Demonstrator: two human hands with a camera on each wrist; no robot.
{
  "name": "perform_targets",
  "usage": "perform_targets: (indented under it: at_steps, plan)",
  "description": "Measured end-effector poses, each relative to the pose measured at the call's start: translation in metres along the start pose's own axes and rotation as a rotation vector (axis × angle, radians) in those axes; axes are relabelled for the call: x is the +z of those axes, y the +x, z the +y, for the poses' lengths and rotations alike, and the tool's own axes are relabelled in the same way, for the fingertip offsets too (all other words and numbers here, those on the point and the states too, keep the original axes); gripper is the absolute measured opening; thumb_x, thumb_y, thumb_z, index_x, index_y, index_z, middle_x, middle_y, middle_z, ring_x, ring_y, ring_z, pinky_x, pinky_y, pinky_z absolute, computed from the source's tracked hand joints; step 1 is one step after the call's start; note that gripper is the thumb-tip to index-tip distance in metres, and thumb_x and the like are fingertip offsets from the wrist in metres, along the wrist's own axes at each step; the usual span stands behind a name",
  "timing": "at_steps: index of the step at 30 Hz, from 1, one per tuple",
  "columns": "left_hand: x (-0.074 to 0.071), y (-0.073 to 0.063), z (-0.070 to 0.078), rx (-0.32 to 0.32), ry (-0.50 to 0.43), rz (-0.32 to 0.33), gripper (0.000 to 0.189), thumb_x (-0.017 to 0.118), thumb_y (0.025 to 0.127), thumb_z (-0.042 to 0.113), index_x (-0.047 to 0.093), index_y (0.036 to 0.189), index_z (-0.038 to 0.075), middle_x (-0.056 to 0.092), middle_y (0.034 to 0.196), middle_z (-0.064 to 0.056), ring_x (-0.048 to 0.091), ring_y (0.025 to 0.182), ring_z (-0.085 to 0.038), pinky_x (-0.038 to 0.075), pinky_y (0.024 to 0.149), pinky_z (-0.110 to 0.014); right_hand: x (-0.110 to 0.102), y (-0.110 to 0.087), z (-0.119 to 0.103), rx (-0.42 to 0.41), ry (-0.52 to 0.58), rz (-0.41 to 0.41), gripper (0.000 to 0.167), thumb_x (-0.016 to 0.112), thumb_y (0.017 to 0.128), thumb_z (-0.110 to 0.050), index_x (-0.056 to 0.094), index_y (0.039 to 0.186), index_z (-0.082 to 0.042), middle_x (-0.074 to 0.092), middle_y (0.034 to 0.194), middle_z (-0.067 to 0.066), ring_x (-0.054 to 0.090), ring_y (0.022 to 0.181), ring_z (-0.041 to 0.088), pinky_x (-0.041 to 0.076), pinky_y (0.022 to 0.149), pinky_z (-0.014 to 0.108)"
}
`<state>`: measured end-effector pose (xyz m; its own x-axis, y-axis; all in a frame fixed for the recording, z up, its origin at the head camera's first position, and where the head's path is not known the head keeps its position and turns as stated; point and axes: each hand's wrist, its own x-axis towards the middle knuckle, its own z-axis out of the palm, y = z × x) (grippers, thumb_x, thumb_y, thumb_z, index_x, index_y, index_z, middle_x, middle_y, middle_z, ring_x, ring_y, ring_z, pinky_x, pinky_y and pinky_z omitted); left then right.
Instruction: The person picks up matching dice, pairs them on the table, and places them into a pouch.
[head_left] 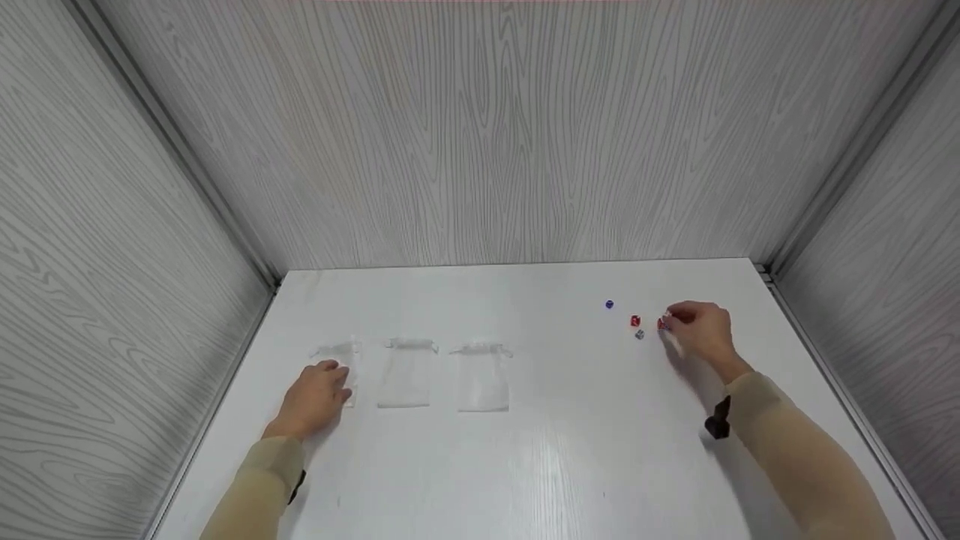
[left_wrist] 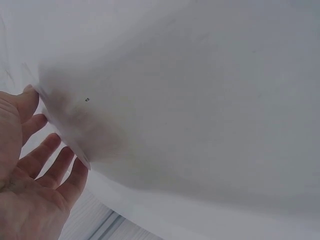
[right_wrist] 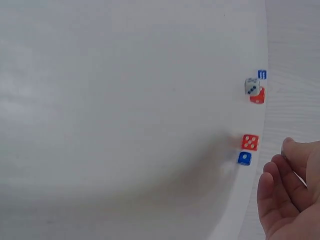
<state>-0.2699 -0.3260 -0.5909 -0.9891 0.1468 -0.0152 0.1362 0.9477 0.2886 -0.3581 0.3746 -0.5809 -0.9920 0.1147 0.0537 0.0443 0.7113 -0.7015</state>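
Observation:
My left hand (head_left: 311,397) rests on the leftmost sheer white drawstring pouch (head_left: 350,386), covering part of it. In the left wrist view, its loosely spread fingers (left_wrist: 75,182) touch the pouch's edge. Over at the right, my right hand (head_left: 701,334) pinches a small pale die (right_wrist: 284,151) between thumb and forefinger, mostly hidden by the fingertips. Just below those fingers lie a red die (right_wrist: 250,142) and a blue die (right_wrist: 244,159), side by side. A white die (right_wrist: 252,87), another red die (right_wrist: 257,95) and another blue die (right_wrist: 262,74) lie farther left in the head view.
Two more sheer white pouches, a middle pouch (head_left: 405,375) and a right pouch (head_left: 483,381), lie flat in a row on the white table (head_left: 555,465). Wood-grain panels (head_left: 480,135) enclose the table at the back and both sides.

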Motion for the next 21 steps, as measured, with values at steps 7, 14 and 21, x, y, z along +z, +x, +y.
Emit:
perform_targets:
  at_steps: [7,14,21]
  plan:
    - [0.002,-0.001,-0.001,-0.004,0.004,0.006,0.045,0.071,0.108,0.015,0.067,0.147,-0.008,0.062,0.156,-0.033,0.060,0.142,-0.058,0.051,0.120,-0.070,0.023,-0.016,-0.030,-0.088,0.028,-0.064,0.027,0.075,0.107,-0.015,0.081,0.131,-0.004,0.082,0.127,0.020,0.076,0.116,0.035,0.056,0.091,0.027]
    - [0.003,-0.003,-0.004,-0.006,-0.017,-0.004,0.047,0.072,0.108,0.015,0.066,0.149,-0.008,0.060,0.157,-0.035,0.058,0.143,-0.060,0.051,0.119,-0.071,0.054,-0.033,-0.053,-0.198,0.050,-0.113,0.022,0.083,0.101,-0.011,0.086,0.121,-0.004,0.086,0.117,0.016,0.080,0.110,0.034,0.060,0.089,0.029]
    - [0.000,-0.001,0.000,-0.005,-0.002,0.003,0.045,0.071,0.108,0.014,0.067,0.148,-0.008,0.061,0.156,-0.035,0.060,0.142,-0.060,0.052,0.118,-0.071,0.080,-0.047,-0.068,-0.209,0.058,-0.203,0.021,0.085,0.100,-0.014,0.087,0.119,-0.007,0.087,0.113,0.012,0.080,0.104,0.026,0.063,0.093,0.038]
